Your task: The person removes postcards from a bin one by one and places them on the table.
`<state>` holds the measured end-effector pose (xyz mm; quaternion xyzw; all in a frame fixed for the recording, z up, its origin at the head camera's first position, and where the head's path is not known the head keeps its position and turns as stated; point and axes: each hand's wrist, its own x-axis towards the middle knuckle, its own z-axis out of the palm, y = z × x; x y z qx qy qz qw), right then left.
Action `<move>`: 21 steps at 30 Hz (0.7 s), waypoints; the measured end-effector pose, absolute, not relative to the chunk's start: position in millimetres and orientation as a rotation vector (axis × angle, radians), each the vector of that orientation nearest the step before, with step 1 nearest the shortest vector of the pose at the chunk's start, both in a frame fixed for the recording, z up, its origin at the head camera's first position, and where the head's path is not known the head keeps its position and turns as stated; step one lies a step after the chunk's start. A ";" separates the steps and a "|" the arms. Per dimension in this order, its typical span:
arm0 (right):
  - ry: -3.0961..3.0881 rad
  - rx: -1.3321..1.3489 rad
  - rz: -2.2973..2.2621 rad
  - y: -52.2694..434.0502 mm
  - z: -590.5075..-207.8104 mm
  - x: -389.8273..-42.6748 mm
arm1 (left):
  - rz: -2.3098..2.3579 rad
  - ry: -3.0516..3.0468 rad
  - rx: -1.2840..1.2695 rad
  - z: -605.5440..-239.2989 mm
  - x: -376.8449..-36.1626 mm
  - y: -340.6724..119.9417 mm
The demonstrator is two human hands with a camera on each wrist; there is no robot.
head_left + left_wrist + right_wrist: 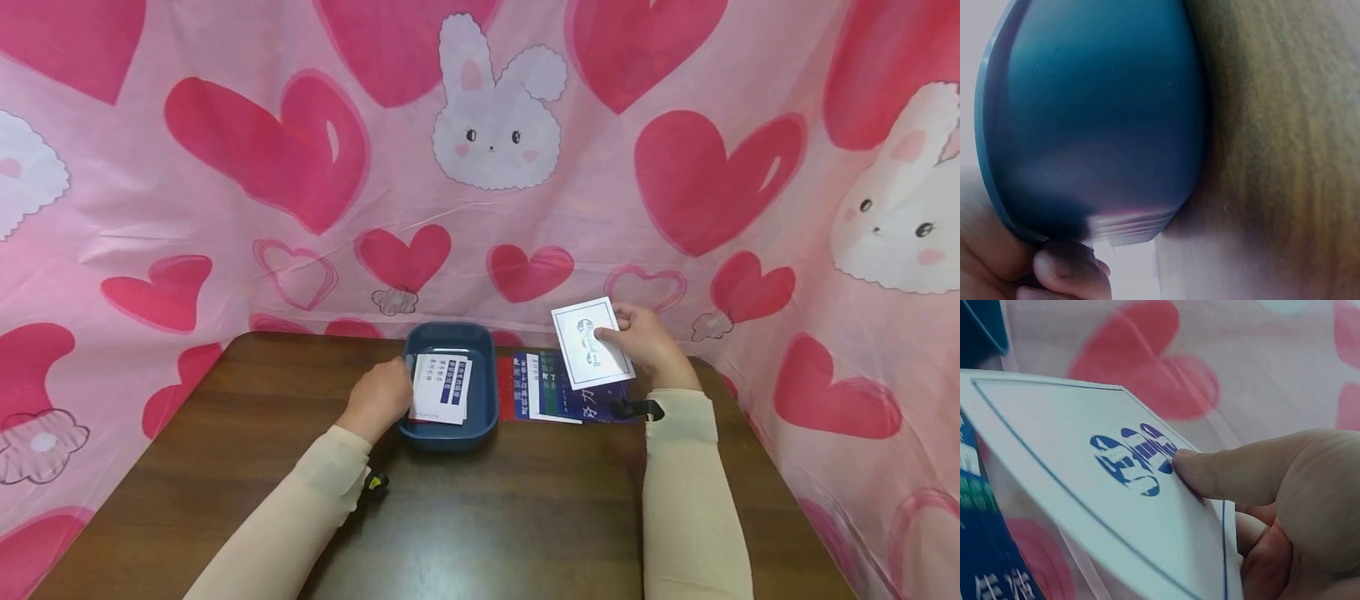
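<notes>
My left hand (381,400) grips the left edge of a dark blue plastic tray (442,443). In the left wrist view the thumb and fingers pinch the rim of that tray (1104,112). White printed cards (429,396) lie inside it, overlapping. Up and to the right, my right hand (647,340) holds a white card (570,358) with a blue border and a blue printed emblem. Its thumb presses on the face of the card (1054,425) in the right wrist view, with the other fingers behind.
Right of the tray, a row of overlapping printed cards in red (507,390), blue (521,379), white and green lies on the brown wooden table (487,525). Part of the row is hidden below the held card. A pink cloth (405,192) with hearts and rabbits hangs behind the table.
</notes>
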<state>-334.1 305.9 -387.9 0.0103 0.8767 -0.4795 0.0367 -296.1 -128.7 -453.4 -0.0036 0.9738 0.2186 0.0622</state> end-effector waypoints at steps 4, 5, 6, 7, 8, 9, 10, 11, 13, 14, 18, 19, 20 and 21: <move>2.672 0.080 -1.474 326.2 -394.5 -333.3 | 0.637 2.936 0.004 -454.5 -299.1 -129.3; 2.664 0.091 -1.469 331.5 -397.0 -333.1 | 0.630 2.935 0.006 -454.9 -299.9 -129.5; 2.656 0.104 -1.461 336.7 -399.7 -332.8 | 0.622 2.935 0.008 -455.3 -300.6 -129.7; 2.642 0.123 -1.459 341.5 -402.8 -332.7 | 0.620 2.934 0.008 -455.6 -300.8 -129.6; 2.623 0.141 -1.458 346.4 -406.3 -332.7 | 0.619 2.932 0.006 -455.7 -300.9 -129.6; 2.602 0.154 -1.459 350.8 -409.6 -332.6 | 0.623 2.931 0.003 -455.8 -300.6 -129.7; 2.590 0.169 -1.453 355.1 -413.1 -332.3 | 0.625 2.930 0.000 -455.9 -300.4 -129.7; 2.573 0.184 -1.450 359.0 -416.6 -332.3 | 0.630 2.929 -0.002 -455.9 -300.1 -129.8; 2.547 0.214 -1.441 365.4 -423.4 -332.5 | 0.641 2.928 0.000 -455.5 -299.1 -129.9; 2.538 0.226 -1.435 367.9 -426.3 -332.8 | 0.642 2.930 0.001 -455.4 -298.6 -130.0; 2.516 0.260 -1.407 373.2 -437.5 -335.7 | 0.642 2.937 0.006 -454.3 -296.7 -130.5; 2.508 0.261 -1.407 373.7 -440.4 -336.7 | 0.640 2.937 0.007 -453.9 -296.5 -130.5; 2.502 0.267 -1.409 373.8 -443.0 -337.6 | 0.639 2.937 0.006 -453.6 -296.3 -130.6; 2.500 0.257 -1.405 373.7 -445.6 -338.4 | 0.641 2.935 0.006 -453.5 -296.2 -130.6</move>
